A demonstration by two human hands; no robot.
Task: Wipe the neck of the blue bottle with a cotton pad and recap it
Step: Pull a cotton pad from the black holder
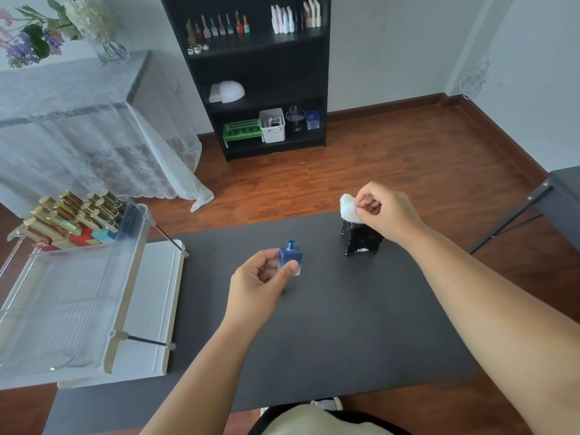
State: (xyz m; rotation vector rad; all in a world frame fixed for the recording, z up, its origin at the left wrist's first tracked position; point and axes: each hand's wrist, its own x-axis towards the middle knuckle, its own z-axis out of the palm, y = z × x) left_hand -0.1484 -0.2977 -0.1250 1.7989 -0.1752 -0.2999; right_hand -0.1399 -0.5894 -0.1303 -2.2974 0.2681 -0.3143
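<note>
A small square blue bottle (290,255) stands upright near the middle of the dark table (314,340), its threaded neck bare and uncapped. My left hand (260,279) grips the bottle's body between thumb and fingers. My right hand (384,211) is raised at the far right of the table and pinches a white cotton pad (349,208). The pad hangs just above a black glittery holder (361,238). A thin dark piece shows below my left hand; I cannot tell whether it is the cap's brush.
A clear acrylic organiser (78,293) on a white tray sits at the table's left edge, with several gold-capped bottles (72,215) behind it. Beyond the table are a black shelf unit (260,73), a lace-covered table (78,120) and a wooden floor.
</note>
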